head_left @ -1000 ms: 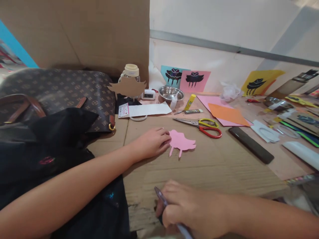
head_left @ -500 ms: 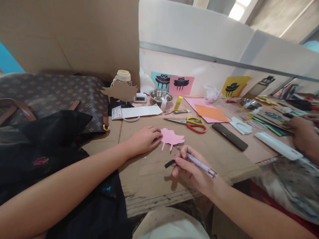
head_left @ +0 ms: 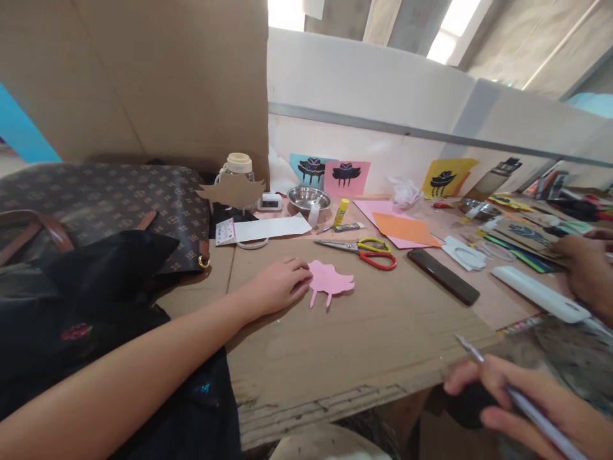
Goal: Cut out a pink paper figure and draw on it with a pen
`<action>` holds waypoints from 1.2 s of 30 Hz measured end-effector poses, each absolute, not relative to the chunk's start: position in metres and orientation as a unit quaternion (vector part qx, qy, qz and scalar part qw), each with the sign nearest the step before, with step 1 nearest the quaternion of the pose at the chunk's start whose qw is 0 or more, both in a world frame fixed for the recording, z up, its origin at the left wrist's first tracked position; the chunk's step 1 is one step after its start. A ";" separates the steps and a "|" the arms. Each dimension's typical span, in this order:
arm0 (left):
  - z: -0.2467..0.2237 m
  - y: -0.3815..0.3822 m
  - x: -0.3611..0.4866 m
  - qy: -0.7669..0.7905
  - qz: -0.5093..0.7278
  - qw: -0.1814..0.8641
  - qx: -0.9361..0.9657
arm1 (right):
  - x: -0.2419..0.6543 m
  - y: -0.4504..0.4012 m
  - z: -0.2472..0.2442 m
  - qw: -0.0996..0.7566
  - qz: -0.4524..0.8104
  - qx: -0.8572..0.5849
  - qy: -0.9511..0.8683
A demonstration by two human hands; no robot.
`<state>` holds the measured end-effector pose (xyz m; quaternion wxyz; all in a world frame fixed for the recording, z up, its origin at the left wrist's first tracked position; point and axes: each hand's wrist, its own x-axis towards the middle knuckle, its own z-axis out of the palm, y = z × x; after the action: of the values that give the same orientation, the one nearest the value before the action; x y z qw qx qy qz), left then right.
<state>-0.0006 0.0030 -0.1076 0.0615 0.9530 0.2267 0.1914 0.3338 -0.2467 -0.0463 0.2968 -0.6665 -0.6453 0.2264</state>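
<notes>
Cardboard [head_left: 383,338] spreads beneath the unclenched left hand [head_left: 282,284], whose fingertips touch the pink paper cutout [head_left: 331,281] stretching lengthwise rightward; the right hand [head_left: 546,390], farther off, holds 1 pen [head_left: 541,421].

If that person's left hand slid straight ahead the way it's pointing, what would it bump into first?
Most likely the pink paper cutout: the left hand lies right at the cutout's nearest edge and seems to touch it, though this single view leaves contact uncertain.
</notes>
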 end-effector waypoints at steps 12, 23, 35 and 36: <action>-0.097 -0.003 0.000 0.235 0.178 0.062 0.954 | 0.294 -0.098 -0.070 0.313 0.255 -0.615 -0.677; -0.097 -0.005 0.000 0.245 0.179 0.084 0.949 | 0.264 -0.049 -0.090 0.293 0.282 -0.620 -0.672; -0.095 -0.009 -0.001 0.269 0.224 0.203 0.914 | 0.242 -0.049 -0.076 0.423 0.346 -0.570 -0.614; -0.094 -0.012 -0.001 0.279 0.238 0.221 0.904 | 0.240 -0.050 -0.072 0.435 0.346 -0.561 -0.614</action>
<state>-0.0005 -0.0120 -0.0938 0.2213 0.9037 0.2790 0.2379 0.2396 -0.0504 -0.0719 0.4345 -0.5605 -0.6143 0.3459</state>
